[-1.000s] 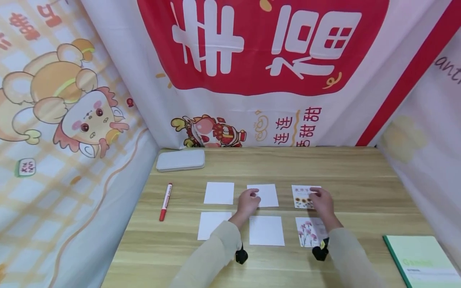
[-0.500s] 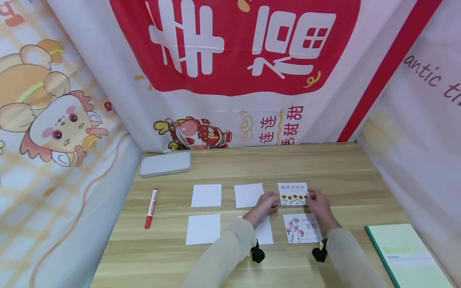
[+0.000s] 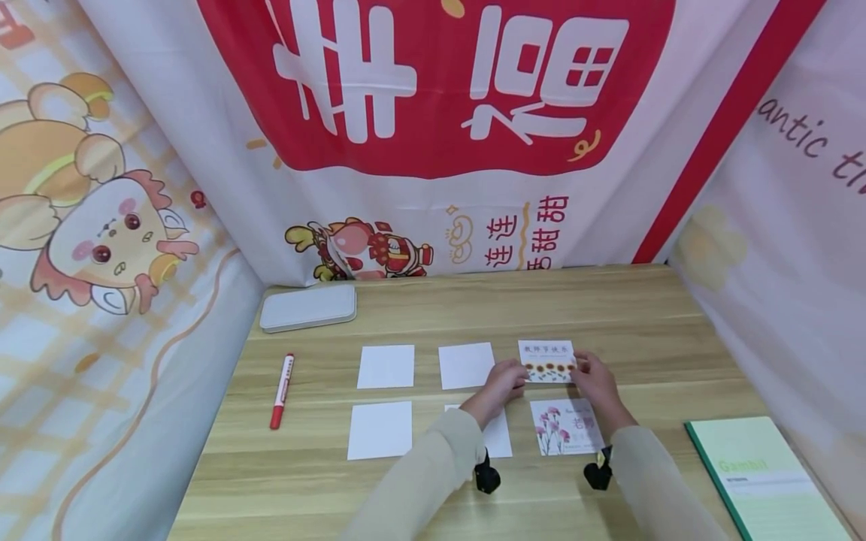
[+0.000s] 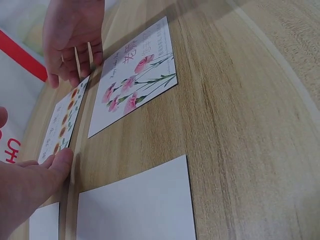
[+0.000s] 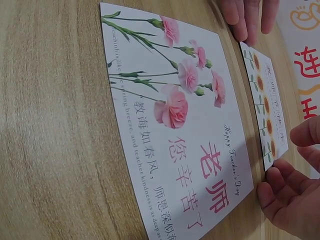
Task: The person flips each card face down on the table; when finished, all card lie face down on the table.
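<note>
A small card printed with a row of sunflowers [image 3: 546, 357] lies on the wooden table between both hands. At its left edge, my left hand [image 3: 501, 389] touches it with relaxed fingers. My right hand [image 3: 598, 385] is at the opposite edge, its fingertips against the card and, in the right wrist view, the thumb [image 5: 306, 133] held apart from the fingers. Nearer to me lies a card with pink carnations [image 5: 180, 100], flat and face up. My left forearm partly covers a blank white card [image 3: 499, 437].
Other blank white cards [image 3: 386, 367] lie in two rows to the left. A red-and-white marker [image 3: 283, 392] and a pale flat case [image 3: 308, 308] are farther left. At the right is a green-edged notebook [image 3: 758, 473]. Printed cloth [image 3: 433, 191] hangs behind the table.
My left hand has moved right, from beside a blank card to the sunflower card's left edge. My right hand has shifted to its right edge, uncovering more print. The head view has turned rightward.
</note>
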The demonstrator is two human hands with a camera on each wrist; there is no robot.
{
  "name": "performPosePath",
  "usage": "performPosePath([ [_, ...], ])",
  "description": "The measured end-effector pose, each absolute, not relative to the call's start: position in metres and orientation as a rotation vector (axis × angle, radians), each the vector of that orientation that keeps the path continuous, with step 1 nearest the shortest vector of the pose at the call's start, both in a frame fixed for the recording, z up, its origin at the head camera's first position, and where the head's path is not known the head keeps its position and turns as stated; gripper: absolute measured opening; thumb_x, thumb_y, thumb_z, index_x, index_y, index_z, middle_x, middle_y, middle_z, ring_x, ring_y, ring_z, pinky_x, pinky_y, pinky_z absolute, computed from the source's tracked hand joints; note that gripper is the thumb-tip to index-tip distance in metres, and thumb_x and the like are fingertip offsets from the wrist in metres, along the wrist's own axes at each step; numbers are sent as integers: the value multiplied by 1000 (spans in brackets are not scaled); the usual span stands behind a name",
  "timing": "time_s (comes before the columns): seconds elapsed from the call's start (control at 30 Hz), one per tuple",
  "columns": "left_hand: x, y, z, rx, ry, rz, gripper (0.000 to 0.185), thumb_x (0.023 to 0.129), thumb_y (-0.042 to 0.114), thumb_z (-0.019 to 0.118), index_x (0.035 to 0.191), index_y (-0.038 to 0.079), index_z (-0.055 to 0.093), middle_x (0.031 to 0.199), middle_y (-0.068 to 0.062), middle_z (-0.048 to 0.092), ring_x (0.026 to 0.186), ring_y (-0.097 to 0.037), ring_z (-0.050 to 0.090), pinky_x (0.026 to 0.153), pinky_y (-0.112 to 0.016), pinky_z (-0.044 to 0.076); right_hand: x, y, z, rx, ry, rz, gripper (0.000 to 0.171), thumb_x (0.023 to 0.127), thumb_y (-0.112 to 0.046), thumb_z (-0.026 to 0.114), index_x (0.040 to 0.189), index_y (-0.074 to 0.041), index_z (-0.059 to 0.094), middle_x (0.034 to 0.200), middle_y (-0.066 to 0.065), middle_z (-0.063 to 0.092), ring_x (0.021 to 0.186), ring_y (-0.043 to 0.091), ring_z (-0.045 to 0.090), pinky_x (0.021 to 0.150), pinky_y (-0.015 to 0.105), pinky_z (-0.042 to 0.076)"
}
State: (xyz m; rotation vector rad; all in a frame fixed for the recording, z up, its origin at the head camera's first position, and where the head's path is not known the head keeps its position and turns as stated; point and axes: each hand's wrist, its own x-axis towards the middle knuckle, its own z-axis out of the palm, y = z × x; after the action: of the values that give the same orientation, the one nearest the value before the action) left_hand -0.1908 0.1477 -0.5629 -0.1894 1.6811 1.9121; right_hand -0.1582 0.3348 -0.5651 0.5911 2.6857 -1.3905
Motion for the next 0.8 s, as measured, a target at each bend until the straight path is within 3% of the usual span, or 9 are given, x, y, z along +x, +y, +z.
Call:
performPosePath([
  [0.17,-191,148,-563,-216,1639,1944,39,79,4,56,117,-5,52,77,0,53,69,-11,50,77,-33,51,-159,333,-565,619,2666,-1399,49,83,-6,50,131,2,43,105,20,52,91,31,51,77,38,46],
  [0.3,-191,148,-561,-237,1610,1996,45,80,3,56,123,-3,52,86,-9,61,72,-13,53,78,-35,51,-161,331,-565,640,2661,-1403,47,85,-9,51,130,1,44,109,23,52,93,33,52,75,37,48],
  [0.47,-195,149,-555,-239,1608,2062,44,80,3,57,123,-2,53,86,-10,62,70,-13,54,75,-33,52,-164,323,-563,595,2646,-1461,43,88,-13,52,128,2,45,117,30,51,98,39,54,75,39,50],
  [0.67,-197,147,-545,-223,1635,2101,44,78,1,57,122,-2,55,88,-9,63,70,-13,55,82,-40,51,-172,308,-559,551,2560,-1540,44,94,-24,49,131,-1,44,116,28,53,94,33,56,70,34,50],
  [0.8,-195,147,-539,-201,1616,2098,43,78,2,57,122,0,56,98,-16,64,73,-15,57,87,-44,48,-177,298,-552,488,2471,-1679,45,95,-26,48,131,0,44,117,29,53,93,32,57,73,36,51],
])
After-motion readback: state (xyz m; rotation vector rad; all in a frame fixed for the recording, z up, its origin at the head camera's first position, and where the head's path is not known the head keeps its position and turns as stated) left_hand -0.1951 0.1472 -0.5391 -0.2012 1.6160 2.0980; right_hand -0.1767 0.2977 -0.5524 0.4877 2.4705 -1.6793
